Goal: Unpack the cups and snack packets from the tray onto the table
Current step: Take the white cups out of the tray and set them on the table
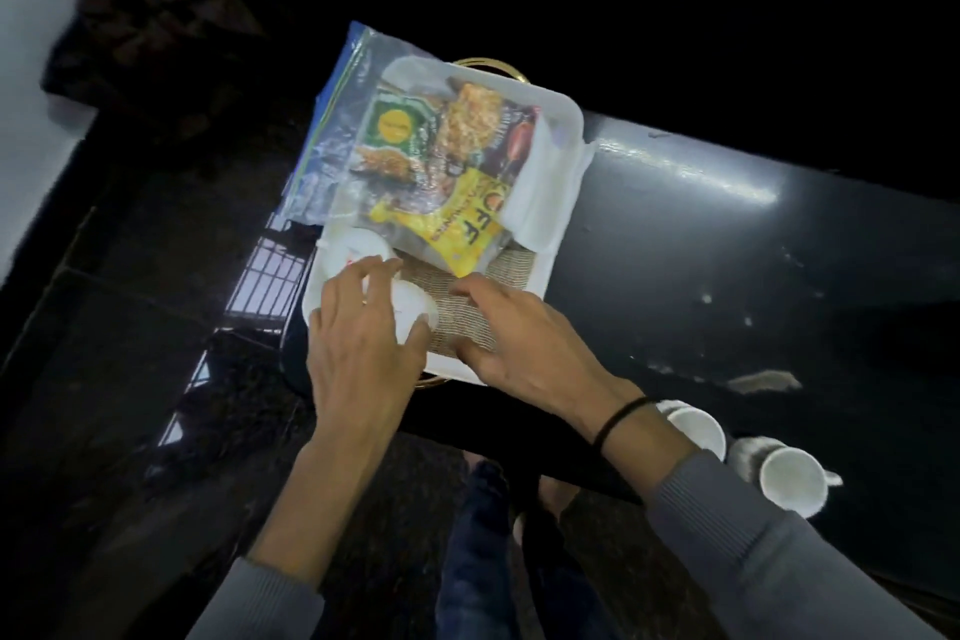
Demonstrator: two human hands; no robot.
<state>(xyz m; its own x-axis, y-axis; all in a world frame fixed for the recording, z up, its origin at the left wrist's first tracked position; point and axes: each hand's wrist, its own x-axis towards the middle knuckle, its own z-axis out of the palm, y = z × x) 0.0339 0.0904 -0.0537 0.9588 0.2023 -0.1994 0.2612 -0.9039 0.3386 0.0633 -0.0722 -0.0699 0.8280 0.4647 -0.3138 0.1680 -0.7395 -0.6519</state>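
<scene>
**A:** Two cups (696, 431) stood nearest, already out on the counter (727, 250) at its near edge. I'd judge they were parked there to keep clear of the unloading.

**B:** And the hands?

**A:** The left hand (358, 333) had its fingers (384, 270) curled round a white cup (413, 309) in the tray's near corner, holding it, likely to lift it out. The right hand (519, 343) lay on the woven mat (504, 270), fingers bent at the near rim. Whether they gripped anything I couldn't tell. It was probably steadying the tray (566, 120).

**B:** What was left beyond that?

**A:** Another cup (358, 250) sat just behind the held one. Farther back, the snack packets (457, 218) lay together inside a clear zip bag (332, 146) that overhung the tray's left rim, so one grab should shift them all.
</scene>
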